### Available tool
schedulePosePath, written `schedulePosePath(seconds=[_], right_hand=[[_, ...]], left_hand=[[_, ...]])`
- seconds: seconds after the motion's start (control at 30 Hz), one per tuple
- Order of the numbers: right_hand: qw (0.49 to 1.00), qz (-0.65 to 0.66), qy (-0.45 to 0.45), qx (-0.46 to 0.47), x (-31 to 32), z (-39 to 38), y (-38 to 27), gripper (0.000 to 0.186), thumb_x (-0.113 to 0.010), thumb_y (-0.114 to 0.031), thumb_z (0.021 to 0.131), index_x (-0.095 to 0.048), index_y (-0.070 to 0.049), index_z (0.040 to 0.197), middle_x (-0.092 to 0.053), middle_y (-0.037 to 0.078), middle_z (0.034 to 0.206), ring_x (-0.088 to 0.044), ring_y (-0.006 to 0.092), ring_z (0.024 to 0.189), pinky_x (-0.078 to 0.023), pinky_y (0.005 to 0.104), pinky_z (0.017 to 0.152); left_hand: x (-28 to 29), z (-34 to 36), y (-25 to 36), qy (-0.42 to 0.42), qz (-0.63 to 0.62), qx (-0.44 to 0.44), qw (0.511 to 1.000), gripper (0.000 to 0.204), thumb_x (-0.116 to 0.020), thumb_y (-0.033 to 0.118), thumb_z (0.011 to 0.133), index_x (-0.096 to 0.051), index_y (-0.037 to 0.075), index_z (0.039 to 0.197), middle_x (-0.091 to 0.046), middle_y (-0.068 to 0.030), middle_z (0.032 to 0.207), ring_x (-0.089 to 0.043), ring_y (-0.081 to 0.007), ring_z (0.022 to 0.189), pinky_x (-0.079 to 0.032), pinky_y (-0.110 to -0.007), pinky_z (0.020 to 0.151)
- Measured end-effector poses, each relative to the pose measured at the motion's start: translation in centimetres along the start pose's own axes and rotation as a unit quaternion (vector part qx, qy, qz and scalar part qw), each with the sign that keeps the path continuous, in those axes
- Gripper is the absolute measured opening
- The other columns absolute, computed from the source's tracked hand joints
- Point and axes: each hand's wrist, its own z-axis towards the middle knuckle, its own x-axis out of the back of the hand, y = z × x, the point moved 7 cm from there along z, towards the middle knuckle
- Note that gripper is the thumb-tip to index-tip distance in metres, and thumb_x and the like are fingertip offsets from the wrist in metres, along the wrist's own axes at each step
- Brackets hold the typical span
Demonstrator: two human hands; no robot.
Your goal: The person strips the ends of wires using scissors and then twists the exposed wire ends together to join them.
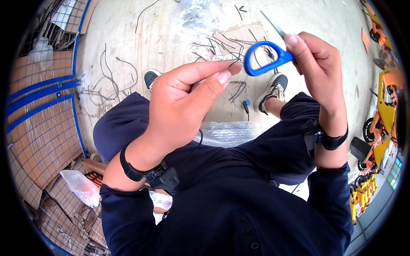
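Observation:
My left hand (181, 100) is closed in a pinch, thumb against forefinger. A short dark piece of thin cable (234, 62) shows at its fingertips. My right hand (315, 64) is closed around a pair of scissors, just right of the left fingertips. One blue handle loop (278, 64) of the scissors sticks out toward the left hand, and a metal blade (273, 23) points up and to the left. The other loop is hidden by the right hand. Below the left hand a thin black wire (200, 141) curves down; where it begins cannot be seen.
Cut cable pieces (213, 45) lie over cardboard on the floor between my feet. Clear plastic film (198, 15) lies beyond them, bubble wrap (228, 133) nearer. A blue-ended connector (246, 104) is near my right shoe. Left stands a blue mesh cage (76, 123); right, yellow-orange wheeled machines (386, 111).

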Motion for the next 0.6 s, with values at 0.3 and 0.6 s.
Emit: schedulePosePath(seconds=[0.3, 0.6], right_hand=[[0.968, -0.103, -0.077, 0.214, -4.1, -1.8, -3.3, 0.023, -0.067, -0.021, 0.086, -0.065, -0.007, 0.067, -0.049, 0.004, 0.050, -0.047, 0.0224, 0.047, -0.039, 0.0304, 0.061], [0.971, -0.099, -0.073, 0.207, -4.2, -1.8, -2.9, 0.023, -0.068, -0.021, 0.086, -0.065, -0.008, 0.067, -0.048, 0.004, 0.049, -0.047, 0.0224, 0.046, -0.038, 0.0305, 0.060]], left_hand=[[-0.7, 0.5, -0.2, -0.017, -0.049, -0.047, 0.998, 0.026, -0.055, 0.009, 0.094, -0.061, -0.009, 0.113, -0.068, -0.0125, 0.102, -0.062, -0.0071, 0.078, -0.050, -0.019, 0.069], [-1.0, 0.6, -0.4, -0.061, -0.040, -0.003, 0.997, 0.025, -0.055, 0.008, 0.094, -0.062, -0.008, 0.111, -0.067, -0.0152, 0.105, -0.065, -0.0142, 0.092, -0.053, -0.025, 0.081]])
